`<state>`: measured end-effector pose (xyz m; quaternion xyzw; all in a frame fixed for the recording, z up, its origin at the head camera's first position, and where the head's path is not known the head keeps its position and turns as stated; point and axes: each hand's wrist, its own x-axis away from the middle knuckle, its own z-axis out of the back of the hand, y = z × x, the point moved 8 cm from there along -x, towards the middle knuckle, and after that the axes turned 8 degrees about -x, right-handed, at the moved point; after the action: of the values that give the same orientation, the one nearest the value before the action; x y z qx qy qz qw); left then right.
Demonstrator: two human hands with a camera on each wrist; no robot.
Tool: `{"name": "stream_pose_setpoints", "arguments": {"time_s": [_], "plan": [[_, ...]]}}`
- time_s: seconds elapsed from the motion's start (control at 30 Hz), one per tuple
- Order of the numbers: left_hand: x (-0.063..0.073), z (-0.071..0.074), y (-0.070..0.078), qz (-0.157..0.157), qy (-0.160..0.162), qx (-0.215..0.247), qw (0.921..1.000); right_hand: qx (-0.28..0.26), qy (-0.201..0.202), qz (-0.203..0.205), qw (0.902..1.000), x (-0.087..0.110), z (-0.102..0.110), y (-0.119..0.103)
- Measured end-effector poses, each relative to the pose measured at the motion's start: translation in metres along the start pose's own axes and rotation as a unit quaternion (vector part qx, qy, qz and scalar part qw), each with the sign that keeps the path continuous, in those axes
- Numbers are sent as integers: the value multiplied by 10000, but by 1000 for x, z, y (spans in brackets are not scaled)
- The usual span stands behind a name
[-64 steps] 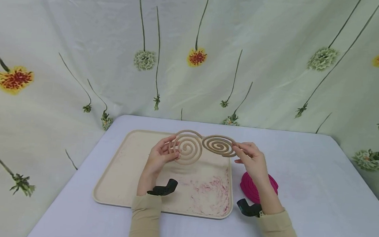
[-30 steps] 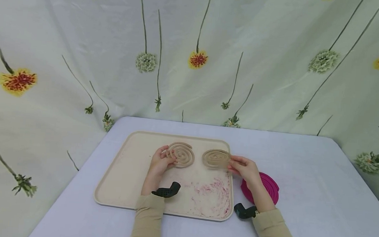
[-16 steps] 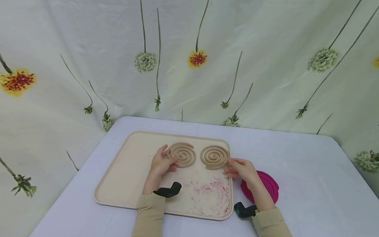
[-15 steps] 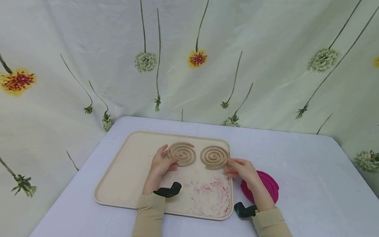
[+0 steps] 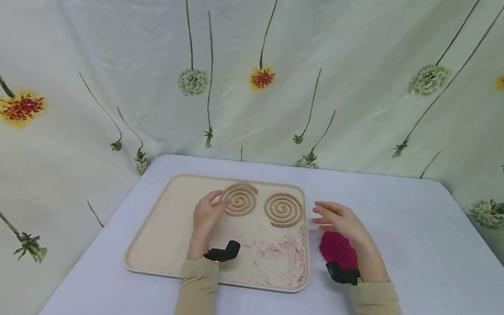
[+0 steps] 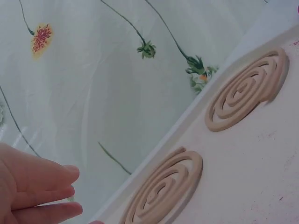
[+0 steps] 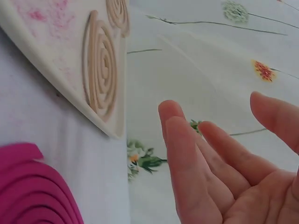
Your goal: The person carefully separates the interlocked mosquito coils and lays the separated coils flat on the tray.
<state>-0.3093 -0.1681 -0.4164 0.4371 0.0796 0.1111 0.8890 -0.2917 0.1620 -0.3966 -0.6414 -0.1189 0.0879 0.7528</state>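
Note:
Two tan mosquito coils lie apart on the cream tray: a left one (image 5: 239, 200) and a right one (image 5: 283, 209). My left hand (image 5: 207, 215) is at the left coil's edge in the head view, its fingers loosely bent; in the left wrist view those fingers (image 6: 39, 186) show to the left of the coil with nothing gripped. Off the tray's right side, my right hand (image 5: 341, 223) is raised with its fingers spread and holds nothing. Below it, a pink mosquito coil stack (image 5: 335, 246) sits on the table, partly covered by the wrist camera.
The cream tray (image 5: 158, 248) has pink crumbs and stains across its right front part. A white cloth covers the table (image 5: 428, 267). Behind the table hangs a flowered curtain (image 5: 371, 87).
Both coils were held up, then lowered onto the tray and let go. The left coil has shifted slightly away since. My right hand has moved right, off the tray.

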Motion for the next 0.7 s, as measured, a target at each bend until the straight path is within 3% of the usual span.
{"name": "stream_pose_setpoints", "arguments": {"time_s": [0.1, 0.23, 0.47, 0.57, 0.7], "plan": [[3, 1, 7, -52, -51, 300, 9995, 59, -110, 250, 9996, 10, 12, -10], [8, -9, 26, -316, -178, 1252, 9915, 316, -162, 471, 9983, 26, 29, -19], [25, -47, 77, -1000, -427, 2862, 9520, 700, -27, 517, 9962, 42, 63, -10], [33, -66, 92, -1062, -712, 3387, 9322, 631, 70, 447, 9970, 44, 76, -1], [46, -96, 102, -896, -1200, 3846, 9109, 466, 206, 239, 9984, 45, 88, 15]]}}
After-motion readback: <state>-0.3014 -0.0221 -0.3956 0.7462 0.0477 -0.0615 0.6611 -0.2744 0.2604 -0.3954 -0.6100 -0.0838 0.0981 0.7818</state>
